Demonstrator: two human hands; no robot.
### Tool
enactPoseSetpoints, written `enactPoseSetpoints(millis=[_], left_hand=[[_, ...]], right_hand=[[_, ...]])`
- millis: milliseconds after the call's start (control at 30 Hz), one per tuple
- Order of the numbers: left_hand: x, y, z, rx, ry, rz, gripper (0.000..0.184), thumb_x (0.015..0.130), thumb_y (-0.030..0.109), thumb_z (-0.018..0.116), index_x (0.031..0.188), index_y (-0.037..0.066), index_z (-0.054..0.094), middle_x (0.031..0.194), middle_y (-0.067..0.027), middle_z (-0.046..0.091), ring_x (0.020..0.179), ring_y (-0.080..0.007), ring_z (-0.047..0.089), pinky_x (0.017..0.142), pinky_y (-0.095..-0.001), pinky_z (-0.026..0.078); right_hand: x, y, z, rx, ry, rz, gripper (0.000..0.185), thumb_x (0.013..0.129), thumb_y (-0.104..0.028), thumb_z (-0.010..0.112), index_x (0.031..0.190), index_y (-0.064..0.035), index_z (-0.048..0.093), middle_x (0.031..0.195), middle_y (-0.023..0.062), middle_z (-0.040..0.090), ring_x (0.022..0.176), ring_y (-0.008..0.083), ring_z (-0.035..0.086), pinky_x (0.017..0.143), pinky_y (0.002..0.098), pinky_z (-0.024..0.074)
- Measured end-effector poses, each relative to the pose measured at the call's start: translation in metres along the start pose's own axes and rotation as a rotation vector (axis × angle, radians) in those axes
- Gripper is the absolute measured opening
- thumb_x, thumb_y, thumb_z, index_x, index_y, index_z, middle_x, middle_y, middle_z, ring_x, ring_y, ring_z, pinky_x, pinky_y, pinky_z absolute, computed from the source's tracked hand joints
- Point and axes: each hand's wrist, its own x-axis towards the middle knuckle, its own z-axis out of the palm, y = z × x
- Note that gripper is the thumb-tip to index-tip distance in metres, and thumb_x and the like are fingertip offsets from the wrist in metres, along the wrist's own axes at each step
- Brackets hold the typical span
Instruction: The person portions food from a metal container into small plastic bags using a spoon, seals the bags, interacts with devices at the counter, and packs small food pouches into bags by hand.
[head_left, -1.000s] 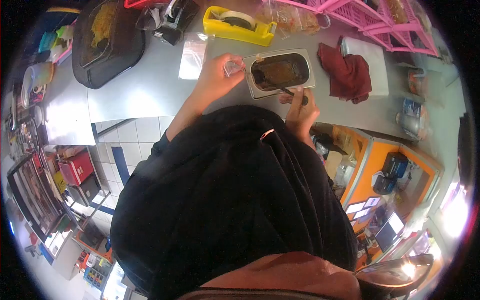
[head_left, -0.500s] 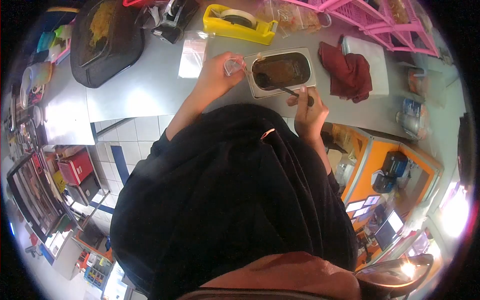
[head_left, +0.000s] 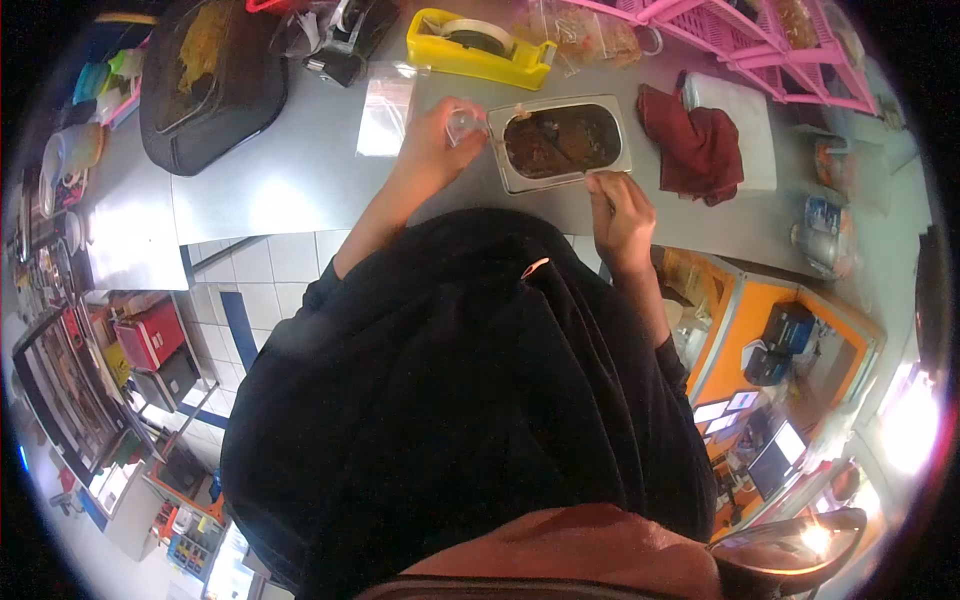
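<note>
In the head view, the left hand (head_left: 432, 145) is pinching a clear plastic piece (head_left: 463, 127), its shape hard to make out, beside a round-cornered metal container (head_left: 540, 186) holding lumpy brown paste (head_left: 592, 135). The right hand (head_left: 622, 212) is bunching at the near rim; whether its fingers are gripping the half-hidden dark utensil (head_left: 560, 149), I cannot tell. A crumpled maroon cloth (head_left: 695, 145) is lying alongside.

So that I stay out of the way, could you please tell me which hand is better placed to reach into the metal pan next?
Probably the right hand: it is at the near rim of the metal pan, while the left hand is occupied, holding a clear plastic item.
</note>
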Motion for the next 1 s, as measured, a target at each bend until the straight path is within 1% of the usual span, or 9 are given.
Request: enactPoseSetpoints(millis=[67, 233, 333, 400, 500, 633, 800, 867, 1000], left_hand=[[0.005, -0.023, 0.011, -0.222, 0.068, 0.021, 0.026, 0.081, 0.012, 0.07, 0.103, 0.002, 0.059, 0.096, -0.0091, 0.065, 0.087, -0.0183, 0.063, 0.077, -0.03, 0.048], [0.007, -0.025, 0.017, -0.239, 0.052, -0.03, 0.025, 0.085, 0.014, 0.07, 0.102, 0.001, 0.056, 0.094, -0.0074, 0.063, 0.09, -0.0162, 0.061, 0.078, -0.0299, 0.048], [0.005, -0.015, 0.018, -0.3, 0.018, -0.073, 0.025, 0.086, 0.014, 0.069, 0.101, 0.002, 0.055, 0.094, -0.0064, 0.061, 0.094, -0.0153, 0.059, 0.083, -0.0296, 0.047], [0.003, -0.011, 0.022, -0.325, -0.012, -0.104, 0.025, 0.086, 0.015, 0.069, 0.101, 0.002, 0.054, 0.095, -0.006, 0.06, 0.096, -0.0152, 0.058, 0.087, -0.0297, 0.046], [0.001, -0.013, 0.032, -0.415, 0.011, -0.02, 0.02, 0.085, 0.007, 0.07, 0.095, 0.002, 0.053, 0.091, -0.0055, 0.059, 0.09, -0.0134, 0.058, 0.077, -0.0282, 0.047], [-0.003, -0.003, 0.036, -0.335, 0.045, 0.095, 0.02, 0.085, 0.006, 0.07, 0.094, 0.003, 0.053, 0.09, -0.0053, 0.059, 0.087, -0.0126, 0.056, 0.076, -0.0278, 0.046], [-0.011, 0.005, 0.036, -0.218, 0.049, 0.169, 0.019, 0.085, 0.006, 0.069, 0.094, 0.004, 0.053, 0.088, -0.0046, 0.058, 0.084, -0.0114, 0.055, 0.075, -0.0269, 0.045], [-0.014, 0.007, 0.038, -0.24, 0.024, 0.125, 0.018, 0.085, 0.006, 0.069, 0.093, 0.004, 0.053, 0.087, -0.0038, 0.058, 0.081, -0.0103, 0.054, 0.074, -0.0265, 0.045], [-0.018, 0.007, 0.042, -0.217, 0.013, 0.154, 0.018, 0.085, 0.007, 0.069, 0.092, 0.005, 0.052, 0.086, -0.0031, 0.058, 0.08, -0.0095, 0.054, 0.073, -0.0264, 0.045]], right_hand=[[0.0, 0.007, 0.001, -0.008, -0.119, -0.077, 0.006, 0.085, -0.008, 0.065, 0.089, -0.0035, 0.062, 0.082, 0.0122, 0.064, 0.075, 0.0318, 0.063, 0.066, 0.0383, 0.0519], [0.002, -0.008, -0.008, 0.096, -0.351, -0.149, 0.014, 0.078, -0.005, 0.069, 0.09, -0.0043, 0.063, 0.089, 0.0107, 0.064, 0.082, 0.0297, 0.063, 0.07, 0.0374, 0.0524], [0.001, -0.004, -0.025, 0.062, -0.337, -0.112, 0.019, 0.075, -0.005, 0.071, 0.093, -0.005, 0.063, 0.09, 0.0108, 0.065, 0.083, 0.0295, 0.063, 0.071, 0.0377, 0.0532], [-0.003, 0.004, -0.032, -0.175, -0.175, -0.119, 0.024, 0.074, -0.005, 0.07, 0.097, -0.0056, 0.064, 0.092, 0.0107, 0.065, 0.083, 0.0295, 0.064, 0.071, 0.0387, 0.0536], [-0.025, 0.019, -0.021, -0.26, -0.246, -0.131, 0.026, 0.073, -0.005, 0.069, 0.099, -0.005, 0.063, 0.092, 0.0107, 0.065, 0.083, 0.0294, 0.064, 0.071, 0.0387, 0.0533], [-0.043, -0.002, -0.012, 0.027, -0.304, -0.116, 0.023, 0.075, -0.001, 0.066, 0.098, -0.0043, 0.063, 0.092, 0.0111, 0.064, 0.085, 0.0297, 0.064, 0.074, 0.0391, 0.0531], [-0.055, 0.004, -0.017, -0.117, -0.068, -0.116, 0.017, 0.078, 0.0, 0.066, 0.094, -0.0012, 0.063, 0.092, 0.0102, 0.065, 0.084, 0.029, 0.063, 0.072, 0.038, 0.0521], [-0.064, 0.011, -0.013, -0.203, 0.014, 0.081, 0.012, 0.082, 0.0, 0.066, 0.094, -0.0009, 0.063, 0.09, 0.0105, 0.065, 0.083, 0.0282, 0.064, 0.069, 0.0373, 0.0517], [-0.088, 0.015, 0.007, -0.055, 0.069, 0.093, 0.005, 0.086, -0.001, 0.063, 0.091, -0.0002, 0.063, 0.086, 0.012, 0.066, 0.077, 0.0272, 0.065, 0.066, 0.0355, 0.0511]])
